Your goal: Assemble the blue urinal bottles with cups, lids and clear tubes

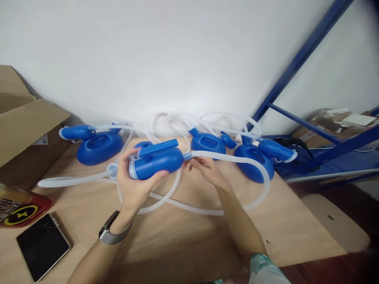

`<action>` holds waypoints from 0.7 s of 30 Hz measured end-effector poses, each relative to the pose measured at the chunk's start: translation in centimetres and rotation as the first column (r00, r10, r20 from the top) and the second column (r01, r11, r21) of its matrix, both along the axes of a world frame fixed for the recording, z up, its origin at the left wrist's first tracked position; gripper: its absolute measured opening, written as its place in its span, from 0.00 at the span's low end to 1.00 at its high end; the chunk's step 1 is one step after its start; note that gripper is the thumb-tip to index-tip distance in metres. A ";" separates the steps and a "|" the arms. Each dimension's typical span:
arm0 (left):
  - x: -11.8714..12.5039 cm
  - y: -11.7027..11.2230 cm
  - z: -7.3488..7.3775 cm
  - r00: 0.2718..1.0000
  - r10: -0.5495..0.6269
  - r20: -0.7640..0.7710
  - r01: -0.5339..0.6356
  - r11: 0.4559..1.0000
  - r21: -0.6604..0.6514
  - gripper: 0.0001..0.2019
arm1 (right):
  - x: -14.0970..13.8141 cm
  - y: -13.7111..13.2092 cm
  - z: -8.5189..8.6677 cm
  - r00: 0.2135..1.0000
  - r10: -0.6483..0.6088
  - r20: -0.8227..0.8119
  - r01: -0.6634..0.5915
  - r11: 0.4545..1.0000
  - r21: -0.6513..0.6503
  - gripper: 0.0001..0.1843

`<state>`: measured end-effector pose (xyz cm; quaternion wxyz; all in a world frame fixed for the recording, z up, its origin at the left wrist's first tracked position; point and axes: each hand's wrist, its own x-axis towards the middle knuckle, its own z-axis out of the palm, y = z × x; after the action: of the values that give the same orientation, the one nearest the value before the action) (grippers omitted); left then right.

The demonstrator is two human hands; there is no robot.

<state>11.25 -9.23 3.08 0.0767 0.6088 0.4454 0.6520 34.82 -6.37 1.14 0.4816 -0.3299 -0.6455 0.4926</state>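
Observation:
My left hand (134, 193) is wrapped round a blue plastic urinal head (156, 163) with a flat handle on top and a white rim at its left end. A whitish corrugated hose (231, 157) joins the head's right end at a pale connector (187, 156). At that joint, the bent fingers of my right hand (205, 169) are closed on the hose end from below; their tips are partly hidden. The hose curves right and loops back across the table. Behind the held head, part of another blue item is covered.
Blue urinal bottles stand on the wooden table: one at left (100, 149), one at the back (207, 144), one at right (254, 161). Hoses coil by the wall. A cardboard box (29, 118), drink bottle (23, 207) and phone (44, 246) lie left. A blue rack (304, 59) and stool (334, 221) are right.

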 end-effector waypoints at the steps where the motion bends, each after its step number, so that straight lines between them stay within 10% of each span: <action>1: 0.0 0.0 0.0 1.000 -0.004 -0.007 0.004 1.000 -0.002 0.33 | 0.1 -0.1 0.0 1.000 -0.013 0.013 0.013 1.000 0.003 0.26; 21: -1.0 0.7 -0.4 0.988 -0.057 -0.141 0.079 0.985 0.151 0.37 | -0.5 -1.3 1.6 0.999 -0.009 -0.036 0.006 0.996 -0.088 0.25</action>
<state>10.27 -8.53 2.68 0.0204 0.6710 0.3761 0.6386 34.36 -7.72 2.76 0.4803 -0.3443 -0.6128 0.5247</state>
